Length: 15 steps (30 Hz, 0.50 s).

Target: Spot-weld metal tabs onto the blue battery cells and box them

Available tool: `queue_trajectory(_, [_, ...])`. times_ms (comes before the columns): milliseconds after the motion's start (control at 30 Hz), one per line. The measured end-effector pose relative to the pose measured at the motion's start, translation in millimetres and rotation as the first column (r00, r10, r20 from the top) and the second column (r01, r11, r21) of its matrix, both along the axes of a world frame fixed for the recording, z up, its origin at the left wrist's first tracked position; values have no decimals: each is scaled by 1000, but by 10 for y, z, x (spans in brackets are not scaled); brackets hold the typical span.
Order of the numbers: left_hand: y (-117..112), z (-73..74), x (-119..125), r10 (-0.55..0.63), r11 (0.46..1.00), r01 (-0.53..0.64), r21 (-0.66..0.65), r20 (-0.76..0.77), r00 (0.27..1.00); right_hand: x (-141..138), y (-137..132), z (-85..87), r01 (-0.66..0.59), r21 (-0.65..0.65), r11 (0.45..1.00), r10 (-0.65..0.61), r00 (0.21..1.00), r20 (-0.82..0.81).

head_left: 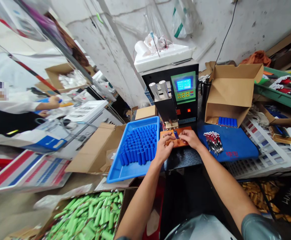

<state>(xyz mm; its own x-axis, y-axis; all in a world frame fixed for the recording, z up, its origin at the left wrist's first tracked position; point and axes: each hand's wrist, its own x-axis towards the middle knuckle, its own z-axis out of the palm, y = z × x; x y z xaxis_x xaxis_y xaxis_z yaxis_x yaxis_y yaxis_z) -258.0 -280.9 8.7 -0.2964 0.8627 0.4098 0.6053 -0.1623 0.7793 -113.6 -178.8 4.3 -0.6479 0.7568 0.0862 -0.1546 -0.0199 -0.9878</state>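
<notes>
A single blue battery cell (175, 134) lies tilted on the orange work plate (186, 129), just in front of the spot welder's electrodes (170, 125). My left hand (165, 142) has its fingertips curled against the cell's left side, the thumb lower down. On the other side, my right hand (189, 137) is closed in a pinch near the cell's lower right end; what its fingertips grip is too small to name. The black spot welder (169, 96) has a lit blue display and a glowing red switch.
Left of the plate, a blue tray (115, 171) holds many upright blue cells. On a blue mat (242, 143) lie red and black wire leads (213, 141). Behind them stands a carton (229, 86) with joined cells. Green packs (90, 216) fill a low box. Another person (18, 108) works far left.
</notes>
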Motion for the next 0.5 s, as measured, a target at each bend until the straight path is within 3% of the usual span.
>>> queue_trajectory(167, [91,-119,-6,-192,974,194,-119,28,981,31,11,46,5,-70,998,-9,998,-63])
queue_trajectory(333, [96,-195,20,-189,978,192,-79,49,981,6,29,17,36,-118,992,-46,996,-81])
queue_trajectory(500, [96,-131,34,-149,982,167,-86,186,971,-35,34,7,90,-168,982,-107,990,-93])
